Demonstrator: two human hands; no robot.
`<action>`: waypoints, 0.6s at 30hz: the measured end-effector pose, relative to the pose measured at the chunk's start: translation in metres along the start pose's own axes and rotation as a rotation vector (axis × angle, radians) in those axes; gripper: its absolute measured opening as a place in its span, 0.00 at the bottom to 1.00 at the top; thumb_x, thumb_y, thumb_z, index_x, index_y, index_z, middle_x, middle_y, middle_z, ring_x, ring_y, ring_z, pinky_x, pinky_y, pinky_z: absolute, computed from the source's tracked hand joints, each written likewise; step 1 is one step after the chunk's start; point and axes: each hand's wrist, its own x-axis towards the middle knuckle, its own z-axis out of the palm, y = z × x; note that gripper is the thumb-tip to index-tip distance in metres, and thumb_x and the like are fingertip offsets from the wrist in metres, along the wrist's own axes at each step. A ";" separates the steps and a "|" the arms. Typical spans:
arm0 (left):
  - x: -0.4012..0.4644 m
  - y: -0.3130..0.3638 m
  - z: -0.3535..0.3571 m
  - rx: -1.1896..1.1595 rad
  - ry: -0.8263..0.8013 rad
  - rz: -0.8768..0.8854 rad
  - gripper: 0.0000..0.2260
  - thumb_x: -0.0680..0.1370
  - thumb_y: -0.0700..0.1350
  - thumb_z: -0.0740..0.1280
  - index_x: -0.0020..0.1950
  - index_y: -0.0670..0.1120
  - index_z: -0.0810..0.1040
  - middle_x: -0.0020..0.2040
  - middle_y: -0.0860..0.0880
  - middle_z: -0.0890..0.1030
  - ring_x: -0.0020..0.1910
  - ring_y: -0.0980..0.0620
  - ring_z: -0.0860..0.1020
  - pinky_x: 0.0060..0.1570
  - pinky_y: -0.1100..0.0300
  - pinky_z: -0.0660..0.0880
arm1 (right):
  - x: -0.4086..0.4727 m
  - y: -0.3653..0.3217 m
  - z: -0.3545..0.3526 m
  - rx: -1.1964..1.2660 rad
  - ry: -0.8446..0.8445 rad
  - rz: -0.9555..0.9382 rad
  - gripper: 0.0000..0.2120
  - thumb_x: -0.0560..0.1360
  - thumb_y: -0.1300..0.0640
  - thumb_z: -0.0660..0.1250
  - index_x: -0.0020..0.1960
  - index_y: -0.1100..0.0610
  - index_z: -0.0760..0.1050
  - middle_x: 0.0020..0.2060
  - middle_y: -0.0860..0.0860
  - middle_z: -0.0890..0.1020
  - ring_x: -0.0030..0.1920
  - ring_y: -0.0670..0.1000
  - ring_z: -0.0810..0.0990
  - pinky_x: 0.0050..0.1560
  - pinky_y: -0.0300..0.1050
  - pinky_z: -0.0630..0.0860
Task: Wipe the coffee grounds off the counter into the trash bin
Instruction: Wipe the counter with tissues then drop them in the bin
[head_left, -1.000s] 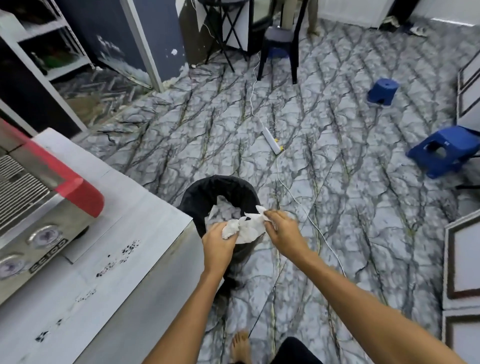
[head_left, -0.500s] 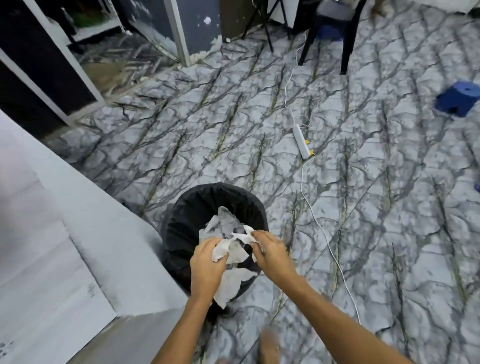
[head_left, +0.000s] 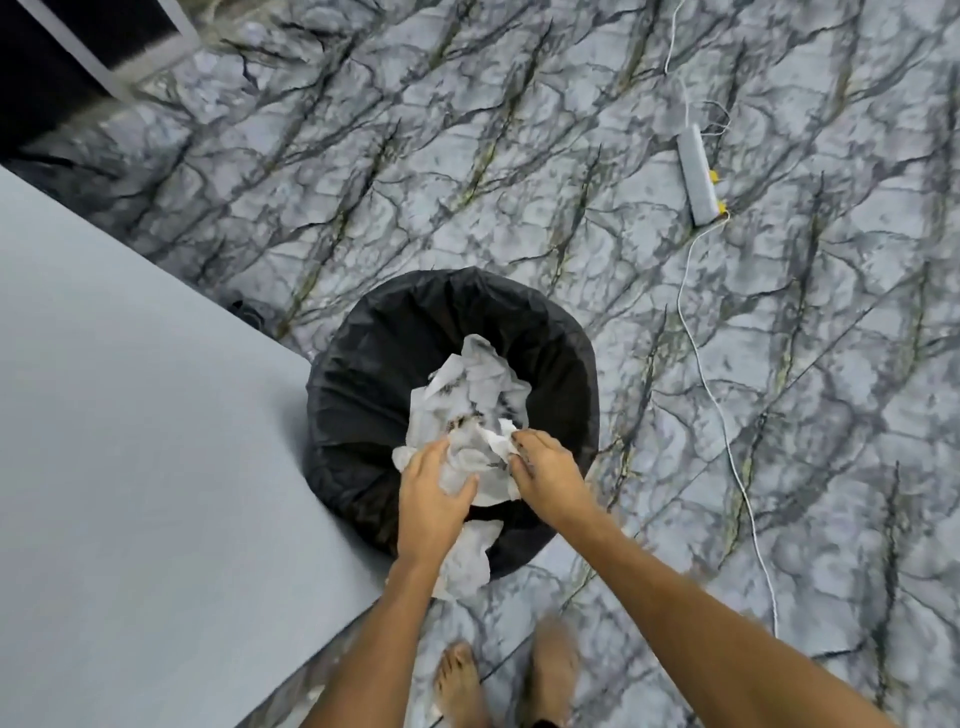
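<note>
A round trash bin (head_left: 374, 364) lined with a black bag stands on the floor beside the counter corner. Crumpled white paper (head_left: 478, 384) lies inside it, speckled with dark coffee grounds. Over the bin's near rim, my left hand (head_left: 431, 499) and my right hand (head_left: 545, 467) both grip a crumpled white tissue (head_left: 480, 457) between them. Dark grounds cling to the tissue and to my right fingertips. The white counter (head_left: 130, 441) fills the left side; no grounds show on the part in view.
A white power strip (head_left: 696, 176) lies on the marble-patterned floor at upper right, and its cable (head_left: 727, 431) trails down past the bin's right side. My bare feet (head_left: 509, 675) stand just below the bin. A dark doorway frame (head_left: 104, 62) sits at top left.
The camera has tipped down and closer over the bin, so the coffee machine and stools have left view. Both hands with the tissue have lowered over the bin's near rim.
</note>
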 end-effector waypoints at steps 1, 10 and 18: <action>0.000 -0.005 0.004 0.010 -0.001 -0.010 0.24 0.74 0.50 0.74 0.68 0.49 0.73 0.66 0.52 0.75 0.64 0.52 0.73 0.65 0.55 0.71 | 0.001 0.003 0.006 -0.005 -0.008 0.003 0.18 0.79 0.57 0.62 0.67 0.63 0.72 0.64 0.56 0.75 0.65 0.55 0.73 0.64 0.45 0.67; -0.008 -0.026 0.016 0.056 0.015 -0.042 0.26 0.76 0.53 0.72 0.72 0.49 0.71 0.72 0.52 0.71 0.71 0.51 0.66 0.71 0.52 0.66 | 0.004 0.013 0.023 -0.095 -0.004 -0.070 0.23 0.77 0.49 0.64 0.67 0.61 0.71 0.62 0.57 0.77 0.62 0.59 0.74 0.64 0.57 0.71; -0.026 -0.028 0.001 0.110 0.079 0.037 0.21 0.78 0.50 0.69 0.69 0.46 0.74 0.68 0.47 0.75 0.68 0.46 0.71 0.70 0.49 0.67 | -0.051 -0.002 0.021 -0.147 -0.141 -0.247 0.31 0.74 0.41 0.60 0.71 0.59 0.67 0.66 0.55 0.73 0.67 0.56 0.71 0.69 0.53 0.67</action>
